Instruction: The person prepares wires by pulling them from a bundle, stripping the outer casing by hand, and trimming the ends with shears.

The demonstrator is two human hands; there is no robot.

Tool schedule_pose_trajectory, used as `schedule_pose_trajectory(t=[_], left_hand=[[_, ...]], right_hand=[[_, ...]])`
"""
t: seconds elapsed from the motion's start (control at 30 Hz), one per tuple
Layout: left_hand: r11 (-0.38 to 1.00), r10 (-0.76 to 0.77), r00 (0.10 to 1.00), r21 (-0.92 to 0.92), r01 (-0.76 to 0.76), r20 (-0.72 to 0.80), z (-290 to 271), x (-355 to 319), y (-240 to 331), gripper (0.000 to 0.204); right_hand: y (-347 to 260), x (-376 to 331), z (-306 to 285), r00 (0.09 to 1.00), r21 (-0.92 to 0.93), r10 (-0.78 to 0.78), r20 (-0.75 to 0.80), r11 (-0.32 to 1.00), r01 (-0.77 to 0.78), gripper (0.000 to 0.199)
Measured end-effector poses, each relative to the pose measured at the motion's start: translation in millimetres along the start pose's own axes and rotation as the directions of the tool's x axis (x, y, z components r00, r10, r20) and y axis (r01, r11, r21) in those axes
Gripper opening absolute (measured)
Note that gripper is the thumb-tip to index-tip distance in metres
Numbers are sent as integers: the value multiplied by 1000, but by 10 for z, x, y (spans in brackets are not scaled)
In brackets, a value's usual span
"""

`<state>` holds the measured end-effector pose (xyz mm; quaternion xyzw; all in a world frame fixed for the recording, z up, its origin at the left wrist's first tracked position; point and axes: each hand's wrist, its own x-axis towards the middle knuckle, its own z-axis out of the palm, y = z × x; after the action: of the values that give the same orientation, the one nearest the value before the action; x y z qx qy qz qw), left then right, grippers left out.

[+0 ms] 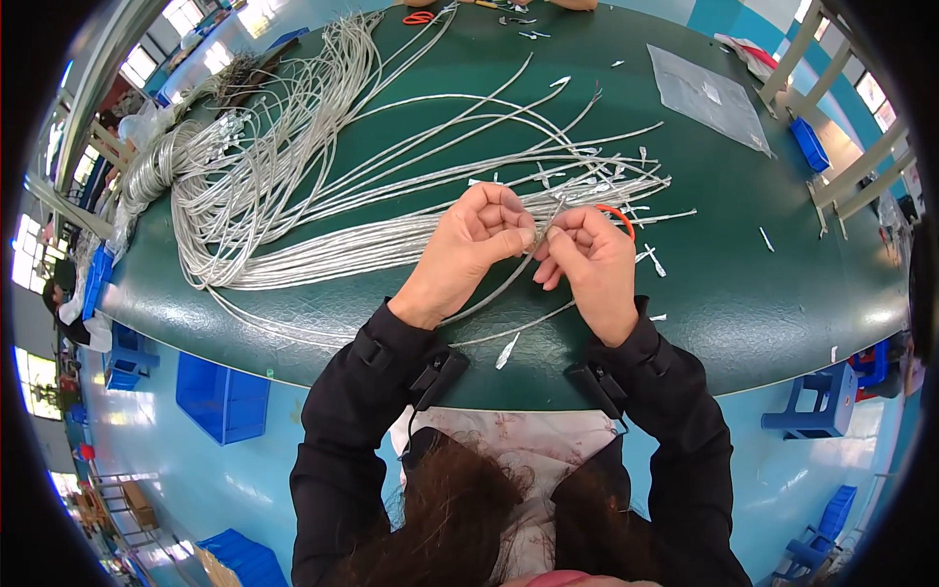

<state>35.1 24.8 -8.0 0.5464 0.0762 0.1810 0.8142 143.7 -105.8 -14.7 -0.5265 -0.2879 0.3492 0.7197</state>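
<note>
Over one green table [724,293], one left hand [460,249] and one right hand [599,274] pinch one grey cable [499,291].

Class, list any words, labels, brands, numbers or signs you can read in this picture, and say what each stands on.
None can be read.
Clear plastic bag: a pale mark near its middle, too small to tell whether it is print.
Blue stool: a small pale spot, too small to read.
Curved grey cable: no lettering visible.
</note>
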Motion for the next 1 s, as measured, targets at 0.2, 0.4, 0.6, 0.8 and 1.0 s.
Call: schedule_pose_trajectory(t=[0.2, 0.4, 0.6, 0.8, 1.0], left_hand=[[982, 44, 999, 185, -39, -26, 68, -16, 7, 28], [995, 49, 998, 84, -53, 49, 58, -57, 22, 30], [985, 111, 994, 134, -108, -19, 47, -28, 91, 39], [799, 284, 956, 533, -277, 71, 78, -60, 0, 43], [865, 290, 956, 417, -278, 36, 80, -57, -18, 40]], right_hand=[[40, -40, 29, 962, -445, -271, 34, 858, 258, 7], [-46, -2, 5, 1000, -150, -11, 17, 989, 14, 6], [-53, 24, -30, 999, -47, 32, -8, 998, -32, 6], [-8, -21, 17, 999, -160, -38, 6, 986, 38, 6], [-35, -12, 13, 999, -90, 32, 9, 995, -31, 7]])
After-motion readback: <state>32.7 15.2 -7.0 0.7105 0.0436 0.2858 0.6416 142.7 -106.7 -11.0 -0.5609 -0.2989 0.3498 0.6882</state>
